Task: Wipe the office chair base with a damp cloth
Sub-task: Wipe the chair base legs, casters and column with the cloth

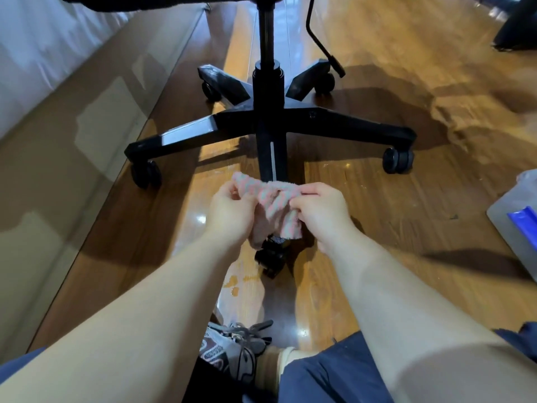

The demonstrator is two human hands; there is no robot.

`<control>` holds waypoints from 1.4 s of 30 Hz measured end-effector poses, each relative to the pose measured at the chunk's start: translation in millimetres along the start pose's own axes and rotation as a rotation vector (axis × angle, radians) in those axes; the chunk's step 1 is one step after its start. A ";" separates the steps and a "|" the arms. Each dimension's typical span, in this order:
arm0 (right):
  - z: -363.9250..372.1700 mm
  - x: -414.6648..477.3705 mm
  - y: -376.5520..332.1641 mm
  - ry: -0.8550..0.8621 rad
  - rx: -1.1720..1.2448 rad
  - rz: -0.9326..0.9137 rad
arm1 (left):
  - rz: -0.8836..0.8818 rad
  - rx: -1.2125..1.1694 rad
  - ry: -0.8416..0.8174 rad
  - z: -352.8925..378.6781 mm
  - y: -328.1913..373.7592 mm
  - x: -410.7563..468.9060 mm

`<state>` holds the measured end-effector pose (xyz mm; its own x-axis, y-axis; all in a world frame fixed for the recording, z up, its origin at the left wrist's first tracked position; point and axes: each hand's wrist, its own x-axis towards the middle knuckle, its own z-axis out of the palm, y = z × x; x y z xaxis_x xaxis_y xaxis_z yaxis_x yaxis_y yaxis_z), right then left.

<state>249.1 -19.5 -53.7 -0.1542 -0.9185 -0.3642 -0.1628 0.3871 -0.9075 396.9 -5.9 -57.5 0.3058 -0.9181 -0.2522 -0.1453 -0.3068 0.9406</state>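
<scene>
Bare forearms lead to left hand and right hand pinching a pink-and-grey striped cloth over the nearest leg of the black five-legged chair base; dangling corners may snag its caster.

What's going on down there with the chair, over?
Left hand and right hand both gripping pink cloth. Cloth over nearest leg of chair base, contact unclear. Nothing in the way.

No text, label, brand, number or sign can be read on the chair base, cloth or shoe.
</scene>
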 end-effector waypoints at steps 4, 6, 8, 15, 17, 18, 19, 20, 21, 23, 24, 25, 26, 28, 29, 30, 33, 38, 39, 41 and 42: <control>21.9 -6.6 12.2 0.063 -0.401 -0.149 | -0.187 -0.087 0.023 -9.0 2.2 8.3; 38.4 -4.2 17.0 0.107 -0.583 -0.171 | -0.262 -0.053 0.097 -13.5 7.1 17.0; 53.1 -1.3 21.1 0.137 -0.646 -0.111 | -0.299 -0.044 0.126 -16.0 10.4 21.5; 60.7 2.5 36.6 0.134 -0.786 -0.056 | -0.210 0.136 0.212 -14.6 -6.3 34.3; 55.5 4.5 32.5 0.085 -0.781 -0.053 | -0.169 0.163 0.259 -15.5 -9.4 36.6; 53.5 4.8 31.0 0.065 -0.772 -0.044 | -0.151 0.173 0.281 -16.6 -10.8 37.5; 51.9 5.5 29.0 0.047 -0.754 -0.029 | -0.128 0.185 0.312 -17.9 -11.3 38.1; 49.8 7.0 27.1 0.031 -0.728 -0.009 | -0.102 0.199 0.345 -19.0 -10.6 38.6; 46.3 8.8 24.4 0.011 -0.690 0.013 | -0.076 0.211 0.375 -19.3 -9.1 38.6; 39.7 12.5 14.3 -0.037 -0.560 0.079 | -0.050 0.252 0.378 -18.7 -5.4 39.9; 37.1 15.7 7.2 -0.060 -0.478 0.126 | -0.041 0.259 0.339 -16.7 -2.5 40.0; 36.1 18.7 -0.3 -0.078 -0.408 0.167 | -0.036 0.237 0.291 -14.4 -1.0 41.0; 37.0 23.5 -8.4 -0.080 -0.350 0.200 | -0.041 0.191 0.242 -11.6 1.2 40.8; 41.0 35.0 -22.1 -0.050 -0.166 0.292 | -0.061 0.142 0.194 -8.8 3.6 40.1; 43.4 40.1 -29.1 -0.036 -0.050 0.339 | -0.050 0.163 0.190 -8.8 3.7 40.1; 46.8 44.0 -34.2 -0.022 0.033 0.368 | -0.029 0.193 0.193 -9.2 2.6 40.9; 60.8 51.2 -31.1 0.035 -0.178 0.210 | -0.012 0.229 0.250 -14.6 -5.1 45.3; 66.6 52.3 -4.6 0.112 -0.709 0.004 | -0.080 0.200 0.307 -15.0 -13.0 49.2; 63.2 53.8 -1.9 0.103 -0.692 0.001 | -0.065 0.213 0.311 -13.6 -12.5 49.1; 58.2 55.8 0.2 0.066 -0.619 0.017 | -0.024 0.238 0.320 -12.6 -10.8 49.4; 56.2 56.6 -0.5 0.053 -0.571 0.031 | -0.005 0.248 0.321 -12.9 -10.6 49.7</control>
<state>295.2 -76.2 -85.6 -0.2137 -0.9065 -0.3641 -0.6558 0.4094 -0.6343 425.8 -45.1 -77.1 0.5794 -0.8036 -0.1359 -0.3537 -0.3982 0.8464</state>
